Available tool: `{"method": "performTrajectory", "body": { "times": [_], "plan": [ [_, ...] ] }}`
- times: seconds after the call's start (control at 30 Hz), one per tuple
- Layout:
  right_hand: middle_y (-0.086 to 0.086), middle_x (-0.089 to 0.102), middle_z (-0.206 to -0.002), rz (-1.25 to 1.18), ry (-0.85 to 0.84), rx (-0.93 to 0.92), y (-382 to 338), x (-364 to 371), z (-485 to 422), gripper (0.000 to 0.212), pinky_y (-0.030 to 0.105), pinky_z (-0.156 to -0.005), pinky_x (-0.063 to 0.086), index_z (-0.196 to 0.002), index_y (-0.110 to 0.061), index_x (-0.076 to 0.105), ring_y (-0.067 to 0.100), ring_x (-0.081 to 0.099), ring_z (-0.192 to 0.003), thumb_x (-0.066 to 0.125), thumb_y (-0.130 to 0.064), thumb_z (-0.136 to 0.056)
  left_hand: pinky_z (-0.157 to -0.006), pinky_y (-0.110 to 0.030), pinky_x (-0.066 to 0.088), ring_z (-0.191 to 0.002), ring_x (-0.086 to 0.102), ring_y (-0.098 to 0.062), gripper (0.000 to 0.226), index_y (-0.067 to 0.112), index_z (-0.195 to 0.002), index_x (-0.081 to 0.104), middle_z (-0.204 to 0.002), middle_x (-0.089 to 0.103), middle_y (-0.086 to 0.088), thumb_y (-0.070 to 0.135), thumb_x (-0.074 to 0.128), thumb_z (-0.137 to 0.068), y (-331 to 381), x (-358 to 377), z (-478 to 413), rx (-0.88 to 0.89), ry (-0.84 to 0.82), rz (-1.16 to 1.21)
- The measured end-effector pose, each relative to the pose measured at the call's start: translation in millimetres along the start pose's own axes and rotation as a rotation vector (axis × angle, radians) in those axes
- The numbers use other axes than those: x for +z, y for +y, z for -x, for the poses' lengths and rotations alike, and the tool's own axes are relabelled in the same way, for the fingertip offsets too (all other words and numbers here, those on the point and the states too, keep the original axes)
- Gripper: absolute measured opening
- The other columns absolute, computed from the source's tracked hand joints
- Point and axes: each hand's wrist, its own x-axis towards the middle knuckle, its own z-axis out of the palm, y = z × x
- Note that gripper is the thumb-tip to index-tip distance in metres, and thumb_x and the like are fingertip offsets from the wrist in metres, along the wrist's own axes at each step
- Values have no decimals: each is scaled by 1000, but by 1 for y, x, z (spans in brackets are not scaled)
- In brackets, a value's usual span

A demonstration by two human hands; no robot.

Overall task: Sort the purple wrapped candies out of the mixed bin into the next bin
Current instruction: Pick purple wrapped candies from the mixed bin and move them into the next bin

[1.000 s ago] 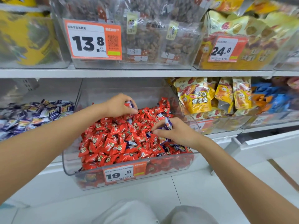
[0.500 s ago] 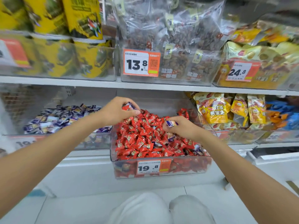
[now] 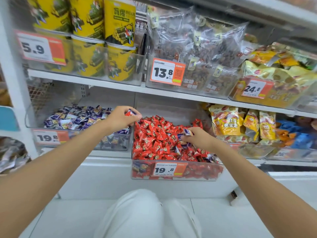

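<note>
- Progress partial: stray purple candies (image 3: 210, 157) are left among red candies (image 3: 154, 134) in mixed bin (image 3: 197, 175).
- One purple candy (image 3: 188, 132) is pinched by right hand (image 3: 199, 140) over the heap.
- Wrapped candy (image 3: 130, 112) is gripped by left hand (image 3: 122, 120) at next bin (image 3: 109, 143) edge, not yet dropped.

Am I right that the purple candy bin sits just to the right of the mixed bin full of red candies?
Not quite: the head view shows the purple candy bin just to the left of the mixed bin full of red candies, not to its right.
</note>
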Motion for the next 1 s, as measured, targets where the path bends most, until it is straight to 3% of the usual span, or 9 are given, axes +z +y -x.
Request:
{"method": "performTrajectory", "body": {
  "times": [0.13, 0.27, 0.43, 0.53, 0.63, 0.7, 0.77, 0.9, 1.0],
  "plan": [
    [2, 43, -56, -9, 26, -73, -18, 0, -2, 30, 27, -47, 28, -70, -11, 49, 17, 33, -45, 58, -19, -97, -50, -20, 41, -66, 56, -16, 13, 16, -94, 71, -76, 66, -12, 28, 68, -89, 0, -7, 4, -22, 39, 16],
    [4, 50, -60, 76, -9, -78, -28, 8, -13, 27, 29, -48, 34, -73, -13, 46, 15, 42, -46, 55, -18, -98, -39, -11, 35, -42, 51, 2, 16, 5, -100, 69, -73, 64, -10, 17, 67, -91, 9, -14, 13, -3, 14, 32],
    [4, 51, -63, -1, 10, -58, -13, 6, -5, 12, 20, -40, 32, -89, -13, 57, 5, 40, -38, 50, -7, -97, -49, -14, 46, -64, 66, -6, 13, 10, -99, 69, -77, 71, -8, 20, 67, -91, 20, -2, 1, 46, -53, 71],
    [-4, 42, -51, -82, 12, -23, 5, 2, 5, 25, 18, -37, 25, -108, -19, 64, 4, 28, -34, 44, -7, -100, -53, -17, 47, -61, 63, -3, 11, 14, -97, 70, -69, 69, 0, 22, 68, -90, 26, 19, -12, 82, -95, 43],
    [1, 43, -55, -154, 10, -31, 18, 1, 10, 20, 19, -37, 28, -99, -6, 68, 5, 28, -36, 51, -17, -100, -60, -30, 48, -59, 60, -11, 8, 22, -93, 72, -74, 72, -3, 26, 71, -87, 24, 44, -24, 120, -156, -6],
    [3, 47, -56, -132, 19, -70, 25, 5, 2, 28, 21, -44, 34, -93, 5, 65, 11, 35, -43, 57, -21, -97, -66, -37, 50, -72, 68, -25, 7, 23, -92, 73, -85, 74, -8, 26, 72, -86, 22, 59, -30, 127, -196, -37],
    [13, 56, -64, -59, -36, -106, 28, 15, -10, 32, 28, -54, 35, -88, 9, 62, 17, 41, -55, 64, -23, -92, -68, -35, 52, -83, 71, -27, 6, 19, -91, 72, -89, 73, -9, 23, 72, -86, 20, 72, -34, 140, -215, -62],
    [8, 54, -61, 173, -257, -68, 29, 37, -29, 40, 29, -54, 32, -66, -10, 57, 17, 41, -51, 72, -43, -85, -63, -16, 47, -71, 65, 3, 9, 15, -93, 72, -85, 70, 9, 21, 71, -86, 16, 87, -37, 128, -232, -132],
    [1, 53, -58, 0, -266, -57, 35, 34, -33, 35, 25, -50, 34, -65, -13, 56, 13, 41, -50, 70, -35, -89, -83, -16, 40, -91, 60, 11, 6, 24, -88, 72, -93, 70, 21, 28, 74, -83, 5, 88, -41, 151, -221, -238]
  ]
}}
